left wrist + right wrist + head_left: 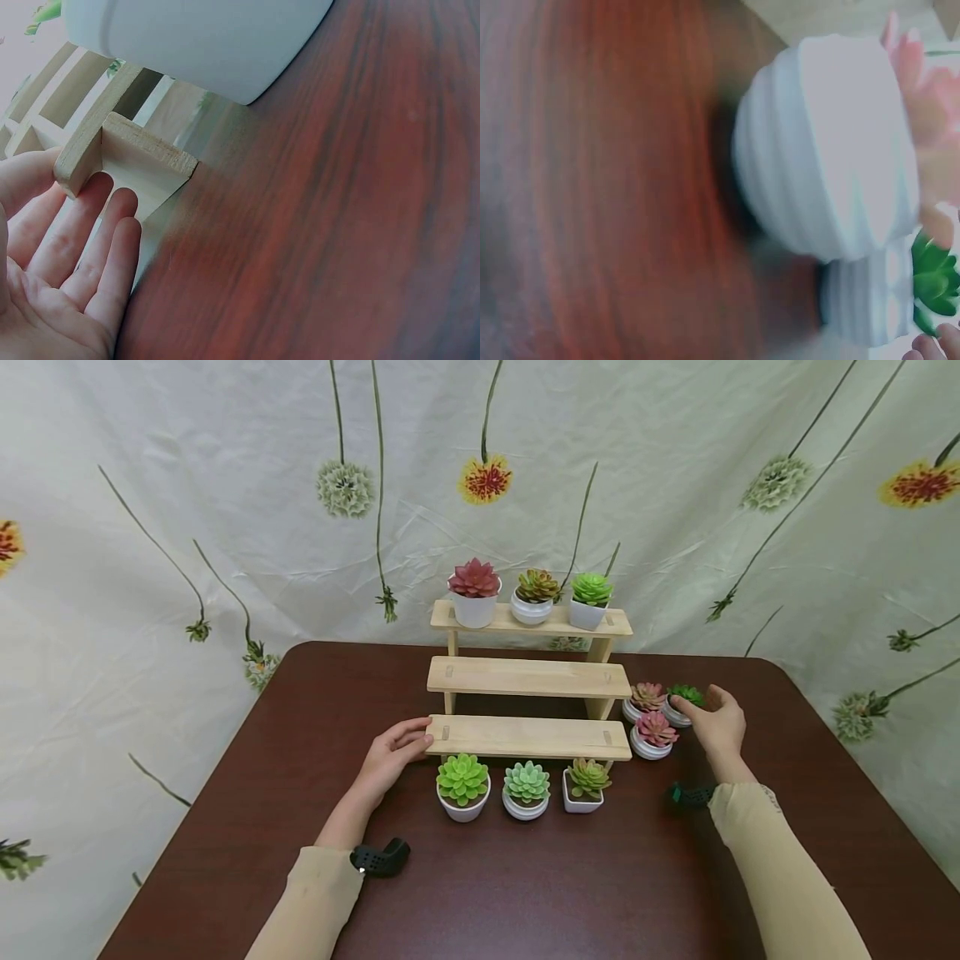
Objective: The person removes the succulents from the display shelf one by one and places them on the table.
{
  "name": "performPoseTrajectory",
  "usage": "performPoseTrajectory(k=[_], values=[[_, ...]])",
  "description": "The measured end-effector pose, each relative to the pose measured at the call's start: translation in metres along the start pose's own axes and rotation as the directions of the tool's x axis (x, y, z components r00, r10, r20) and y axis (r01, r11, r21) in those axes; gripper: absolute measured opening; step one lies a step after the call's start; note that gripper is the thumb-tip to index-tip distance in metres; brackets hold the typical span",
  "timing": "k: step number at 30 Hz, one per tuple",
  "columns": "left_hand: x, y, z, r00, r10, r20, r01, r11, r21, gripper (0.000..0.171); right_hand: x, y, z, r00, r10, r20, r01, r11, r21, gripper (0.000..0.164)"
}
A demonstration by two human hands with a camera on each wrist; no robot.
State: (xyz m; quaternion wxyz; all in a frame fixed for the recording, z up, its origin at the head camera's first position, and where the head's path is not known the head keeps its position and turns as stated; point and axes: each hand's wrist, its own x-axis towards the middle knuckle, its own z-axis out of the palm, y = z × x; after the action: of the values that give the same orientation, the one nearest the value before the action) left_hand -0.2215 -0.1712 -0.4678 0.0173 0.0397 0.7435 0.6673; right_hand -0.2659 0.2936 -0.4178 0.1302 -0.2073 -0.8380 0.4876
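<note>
My left hand (393, 750) holds the left end of the lowest board of a three-tier wooden stand (528, 737); in the left wrist view its thumb and fingers (61, 244) meet the board's end from either side. On the right, my right hand (716, 727) has thumb and fingers on two sides of a green succulent (687, 694) in a ribbed white pot (870, 300). Whether they press on it cannot be told. In the right wrist view only fingertips (926, 349) show surely, beside the leaves. Two pink potted succulents (655, 730) stand close to that pot.
Three potted succulents (532, 593) stand on the top board. Along the stand's front, three more pots (525, 806) are lined up on the dark brown table (540, 885). A flower-patterned cloth (247, 468) hangs behind.
</note>
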Motion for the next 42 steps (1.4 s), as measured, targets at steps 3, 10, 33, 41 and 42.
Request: performPoseTrajectory(k=[3, 10, 33, 41, 42], values=[[0.000, 0.000, 0.000, 1.000, 0.000, 0.004, 0.000, 1.000, 0.003, 0.043, 0.000, -0.007, -0.001, 1.000, -0.024, 0.002, 0.024, 1.000, 0.010, 0.082], [0.001, -0.002, 0.000, 1.000, 0.003, 0.006, -0.003, 1.000, 0.004, 0.043, 0.000, -0.026, 0.001, 0.994, -0.111, -0.012, 0.112, 0.993, 0.045, 0.079], [0.000, 0.000, 0.000, 1.000, 0.003, 0.005, -0.003, 1.000, -0.004, 0.044, 0.009, -0.084, 0.032, 0.964, -0.263, 0.038, 0.255, 0.956, 0.147, 0.070], [0.000, -0.001, 0.000, 1.000, 0.001, 0.001, -0.001, 1.000, -0.006, 0.043, -0.013, -0.113, 0.041, 0.932, -0.353, 0.083, 0.330, 0.920, 0.212, 0.068], [0.000, 0.000, 0.000, 1.000, 0.001, 0.000, -0.001, 1.000, -0.008, 0.042, -0.017, -0.119, 0.041, 0.928, -0.361, 0.096, 0.337, 0.920, 0.200, 0.068]])
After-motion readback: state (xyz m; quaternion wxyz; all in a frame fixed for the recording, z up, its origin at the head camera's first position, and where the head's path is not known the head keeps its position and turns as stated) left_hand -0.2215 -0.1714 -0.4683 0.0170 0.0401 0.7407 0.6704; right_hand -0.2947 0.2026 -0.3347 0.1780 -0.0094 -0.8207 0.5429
